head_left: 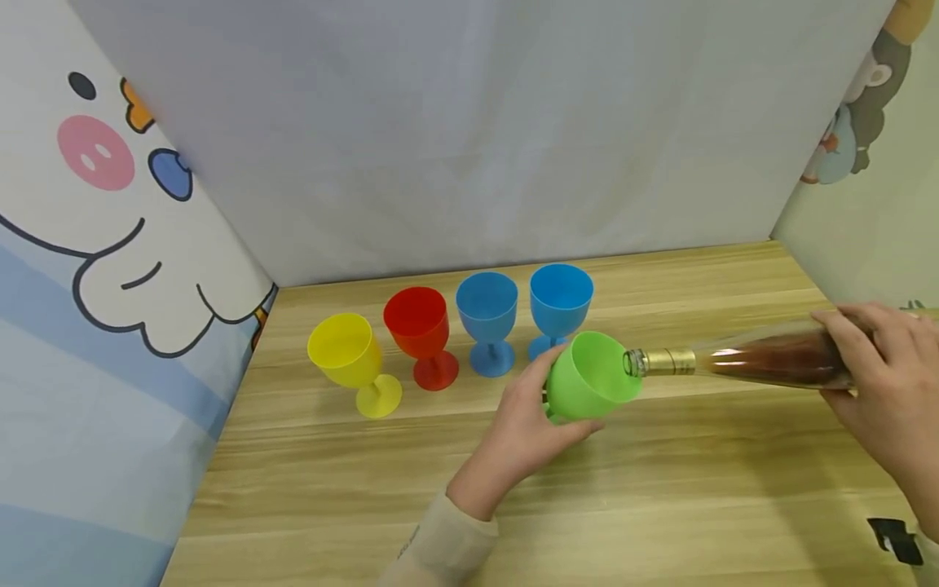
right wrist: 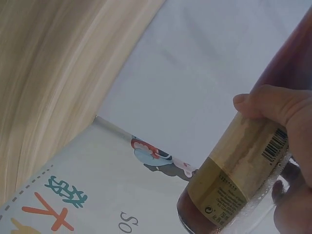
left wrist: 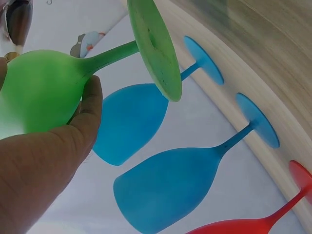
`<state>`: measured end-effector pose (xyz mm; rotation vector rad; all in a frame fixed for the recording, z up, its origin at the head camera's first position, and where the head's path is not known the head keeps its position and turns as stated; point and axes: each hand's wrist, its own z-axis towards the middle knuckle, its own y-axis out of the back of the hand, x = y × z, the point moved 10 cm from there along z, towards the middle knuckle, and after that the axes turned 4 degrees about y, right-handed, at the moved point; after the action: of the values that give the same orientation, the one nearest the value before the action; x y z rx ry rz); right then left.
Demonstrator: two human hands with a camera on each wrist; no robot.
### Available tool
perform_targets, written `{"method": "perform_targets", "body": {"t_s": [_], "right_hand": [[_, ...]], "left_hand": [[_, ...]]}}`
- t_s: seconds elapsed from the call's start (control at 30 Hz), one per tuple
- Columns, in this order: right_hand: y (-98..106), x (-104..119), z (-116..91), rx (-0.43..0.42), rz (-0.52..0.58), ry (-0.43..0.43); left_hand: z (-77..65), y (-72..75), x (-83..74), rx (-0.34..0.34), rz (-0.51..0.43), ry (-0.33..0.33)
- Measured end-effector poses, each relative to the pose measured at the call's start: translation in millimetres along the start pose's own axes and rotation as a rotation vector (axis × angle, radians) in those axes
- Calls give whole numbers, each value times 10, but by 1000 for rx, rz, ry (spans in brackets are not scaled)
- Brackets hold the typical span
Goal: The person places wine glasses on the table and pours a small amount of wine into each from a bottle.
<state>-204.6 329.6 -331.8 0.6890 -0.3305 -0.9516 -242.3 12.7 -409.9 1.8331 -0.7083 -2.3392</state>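
Observation:
My left hand grips the bowl of a green plastic goblet, lifted off the table and tilted toward the right; its stem and foot show in the left wrist view. My right hand holds a glass wine bottle of reddish-brown liquid, tipped nearly level. The bottle's open mouth is at the goblet's rim. In the right wrist view, the thumb and fingers wrap round the bottle's labelled lower part. Whether liquid flows into the goblet I cannot tell.
Behind the left hand, a yellow goblet, a red goblet, a blue goblet and another blue goblet stand upright in a row on the wooden table. A pale wall closes off the back.

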Motion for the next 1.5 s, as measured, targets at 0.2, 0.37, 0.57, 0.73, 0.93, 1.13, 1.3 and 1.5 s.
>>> {"method": "perform_targets", "body": {"t_s": [0.2,0.37,0.57,0.73,0.93,1.13,1.3,1.5], "right_hand": [[15,-12,24,-7,17,-1],[28,-17,55,-11,23,-12],[33,-29,64,-6,26,-23],[37,-20,67,-13,32,-19],[38,-10,92,-16,29,-19],[33,-3,92,-16,36,-19],[29,0,76,-20,36,-15],[29,2,93,-32,42,-5]], "left_hand": [[-2,-12,-1,4,-15,2],[-3,-8,1,-9,-1,6],[-6,-7,9,-12,15,13],[-6,2,19,-7,12,24],[1,19,28,-12,-2,36],[-3,22,35,-15,0,38],[-15,19,44,-11,-1,43],[-23,28,33,-21,6,23]]}}
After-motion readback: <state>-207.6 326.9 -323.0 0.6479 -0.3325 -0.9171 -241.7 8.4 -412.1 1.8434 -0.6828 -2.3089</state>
